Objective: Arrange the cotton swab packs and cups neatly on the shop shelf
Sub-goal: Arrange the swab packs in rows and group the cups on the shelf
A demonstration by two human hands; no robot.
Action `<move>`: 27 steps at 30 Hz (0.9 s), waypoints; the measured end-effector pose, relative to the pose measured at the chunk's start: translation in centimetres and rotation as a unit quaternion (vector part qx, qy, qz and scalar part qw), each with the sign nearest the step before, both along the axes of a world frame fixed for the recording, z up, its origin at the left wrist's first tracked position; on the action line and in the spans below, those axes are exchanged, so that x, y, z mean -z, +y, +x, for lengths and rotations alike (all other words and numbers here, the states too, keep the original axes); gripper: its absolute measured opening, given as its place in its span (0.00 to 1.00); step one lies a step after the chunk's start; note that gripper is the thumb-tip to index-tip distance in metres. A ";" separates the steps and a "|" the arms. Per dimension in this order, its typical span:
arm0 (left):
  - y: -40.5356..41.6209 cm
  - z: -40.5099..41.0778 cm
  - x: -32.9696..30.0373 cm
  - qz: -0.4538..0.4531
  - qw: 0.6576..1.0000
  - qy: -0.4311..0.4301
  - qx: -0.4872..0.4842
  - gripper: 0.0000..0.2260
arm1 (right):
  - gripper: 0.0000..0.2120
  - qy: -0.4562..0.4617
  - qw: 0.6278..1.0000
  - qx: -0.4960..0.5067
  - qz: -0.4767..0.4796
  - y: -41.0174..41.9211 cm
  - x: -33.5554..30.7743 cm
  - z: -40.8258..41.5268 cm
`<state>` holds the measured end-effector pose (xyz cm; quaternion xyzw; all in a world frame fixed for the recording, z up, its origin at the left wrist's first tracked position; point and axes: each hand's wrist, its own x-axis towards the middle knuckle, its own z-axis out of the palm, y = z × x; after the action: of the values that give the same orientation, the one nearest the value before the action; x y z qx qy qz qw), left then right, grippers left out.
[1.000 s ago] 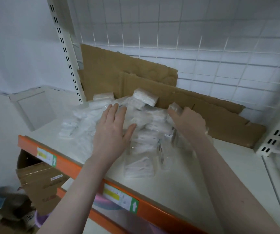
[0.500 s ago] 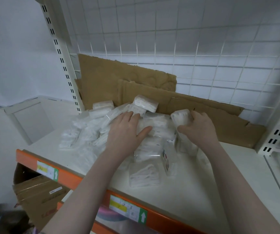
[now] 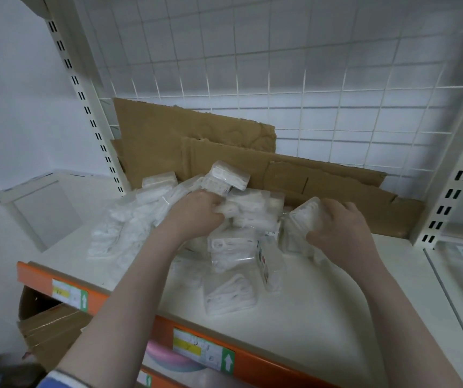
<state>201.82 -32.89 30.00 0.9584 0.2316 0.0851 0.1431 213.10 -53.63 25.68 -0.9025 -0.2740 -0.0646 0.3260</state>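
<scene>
I see my left hand (image 3: 196,211) curled into the middle of the heap of cotton swab packs (image 3: 152,217), its grip closing on one clear pack (image 3: 252,211), likely to free it from the tangle. At three o'clock from it, my right hand (image 3: 336,231) has its grip wrapped round another pack (image 3: 304,217), tilted on edge. The heap sits on the shelf (image 3: 294,312) at twelve o'clock, backed by cardboard (image 3: 196,141) that probably stops packs slipping through the wire grid (image 3: 308,65). I see no cups.

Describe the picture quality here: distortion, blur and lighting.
Head view: wide-angle lens bows the shelf uprights and wire grid; soft blur smears the heap of white packs; even light, corners darkened; price labels unreadable.
</scene>
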 end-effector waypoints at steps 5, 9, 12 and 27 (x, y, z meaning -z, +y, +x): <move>-0.2 0.4 0.4 -0.031 0.999 -0.027 -0.036 0.21 | 0.32 0.009 1.000 -0.002 0.010 -0.4 0.7 0.1; 0.2 0.9 0.6 -0.008 0.999 -0.011 -0.044 0.22 | 0.33 0.021 1.000 -0.001 0.023 -0.5 1.0 0.5; 0.6 1.2 0.6 0.007 0.999 0.011 -0.048 0.24 | 0.33 0.022 0.999 -0.009 0.026 -0.5 1.1 0.8; -0.4 0.4 -0.7 0.023 0.998 0.017 -0.051 0.30 | 0.35 -0.016 0.999 -0.004 -0.028 -2.5 0.8 0.1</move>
<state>202.21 -33.31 30.74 0.9496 0.2809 0.0809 0.1128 213.24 -56.11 24.90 -0.9090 -0.2845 -0.0699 0.2965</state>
